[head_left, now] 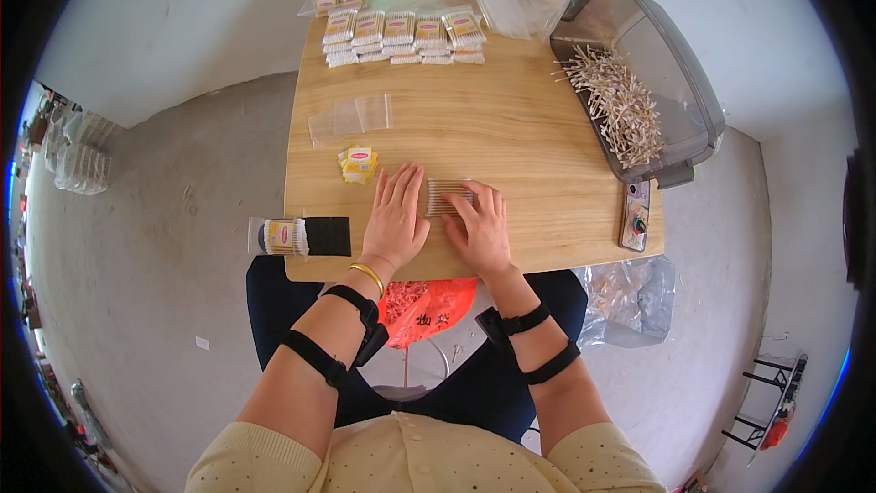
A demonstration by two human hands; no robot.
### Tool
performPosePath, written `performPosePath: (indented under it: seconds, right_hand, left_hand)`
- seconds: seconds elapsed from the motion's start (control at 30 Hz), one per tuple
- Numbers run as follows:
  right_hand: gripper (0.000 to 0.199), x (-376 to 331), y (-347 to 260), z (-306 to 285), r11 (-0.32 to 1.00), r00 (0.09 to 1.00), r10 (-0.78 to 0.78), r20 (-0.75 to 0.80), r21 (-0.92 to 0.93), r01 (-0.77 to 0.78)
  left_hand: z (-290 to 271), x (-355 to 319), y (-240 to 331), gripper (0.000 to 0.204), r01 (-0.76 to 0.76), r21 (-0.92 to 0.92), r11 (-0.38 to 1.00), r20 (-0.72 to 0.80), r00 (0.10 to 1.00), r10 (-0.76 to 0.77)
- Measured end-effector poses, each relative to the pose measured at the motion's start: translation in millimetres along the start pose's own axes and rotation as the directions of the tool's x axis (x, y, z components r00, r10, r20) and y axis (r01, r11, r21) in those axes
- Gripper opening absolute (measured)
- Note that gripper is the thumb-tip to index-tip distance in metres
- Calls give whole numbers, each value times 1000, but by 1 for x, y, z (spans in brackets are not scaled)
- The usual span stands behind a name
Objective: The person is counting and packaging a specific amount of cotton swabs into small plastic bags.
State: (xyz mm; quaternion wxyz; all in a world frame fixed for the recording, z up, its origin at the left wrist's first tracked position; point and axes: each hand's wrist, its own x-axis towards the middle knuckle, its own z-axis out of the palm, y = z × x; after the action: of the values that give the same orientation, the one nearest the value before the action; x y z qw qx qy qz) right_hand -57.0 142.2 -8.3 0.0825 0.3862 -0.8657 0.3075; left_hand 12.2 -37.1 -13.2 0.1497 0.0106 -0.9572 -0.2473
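A row of cotton swabs (443,190) lies side by side on the wooden table, between my two hands. My left hand (395,219) rests flat with its fingers stretched out, its edge close to the left tips of the row. Over the right ends of the swabs is my right hand (484,226), its fingers apart and slightly bent, the fingertips touching the row. Beyond my left hand sits a small pile of yellow printed cards (358,164). Farther off lie flat clear plastic bags (349,119). A bag packed with swabs and a card (286,237) lies at the left edge.
A grey see-through bin (662,46) lies tilted at the far right with a heap of loose swabs (620,114). Filled packs (398,29) stand in rows at the back. A phone (636,219) lies near the right edge; a red bag (424,306) hangs below the front edge.
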Motion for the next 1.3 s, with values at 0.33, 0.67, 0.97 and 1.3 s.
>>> performPosePath:
  seconds: [0.33,0.67,0.97,1.3]
  right_hand:
    - [49,3,-4,-1,999,999,20,26,-35,-19]
    - [61,5,-3,4,994,996,76,55,-81,-72]
    - [79,4,2,11,966,985,89,149,-254,-49]
    - [76,-3,3,26,953,986,62,152,-303,-13]
  left_hand:
    - [-2,0,1,76,4,2,1000,8,1000,-4]
    - [1,0,2,69,-3,22,1000,-8,1000,3]
    - [5,1,5,85,-27,270,962,117,993,-5]
    - [15,2,11,97,8,290,957,103,994,-40]
